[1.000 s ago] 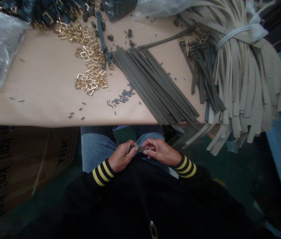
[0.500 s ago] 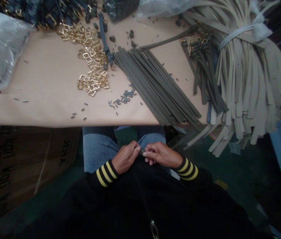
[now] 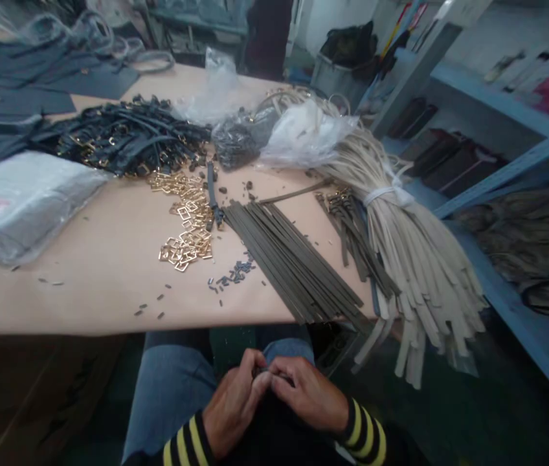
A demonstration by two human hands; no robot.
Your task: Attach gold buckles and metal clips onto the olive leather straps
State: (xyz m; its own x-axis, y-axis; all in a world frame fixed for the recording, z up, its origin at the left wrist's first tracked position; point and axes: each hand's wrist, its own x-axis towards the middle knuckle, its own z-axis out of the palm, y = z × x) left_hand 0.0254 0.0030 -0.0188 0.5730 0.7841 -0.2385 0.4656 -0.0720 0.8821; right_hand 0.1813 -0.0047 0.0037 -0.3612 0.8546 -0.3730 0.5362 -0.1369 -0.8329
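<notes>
Low over my lap, in front of the table edge, my left hand [image 3: 238,398] and my right hand [image 3: 306,391] meet at the fingertips. Both are closed in a pinch, with thumbs and forefingers together. A small dark piece [image 3: 257,371] shows between the fingers; most of it is hidden, so its kind is unclear. On the table above my hands lie a bundle of flat olive straps [image 3: 294,259], a scatter of small metal clips [image 3: 238,273] and a pile of gold rectangular buckle frames [image 3: 187,239].
Pale long straps [image 3: 415,259], tied together, hang over the table's right edge beside finished-looking olive buckled straps [image 3: 352,226]. Dark buckled straps [image 3: 129,139] are heaped at the back left, behind a plastic-wrapped packet [image 3: 26,200]. Blue shelving [image 3: 498,116] stands on the right.
My view has tilted up, showing more of the table's far side and the shelving. The hands have drawn together, and the small piece between them is more covered.
</notes>
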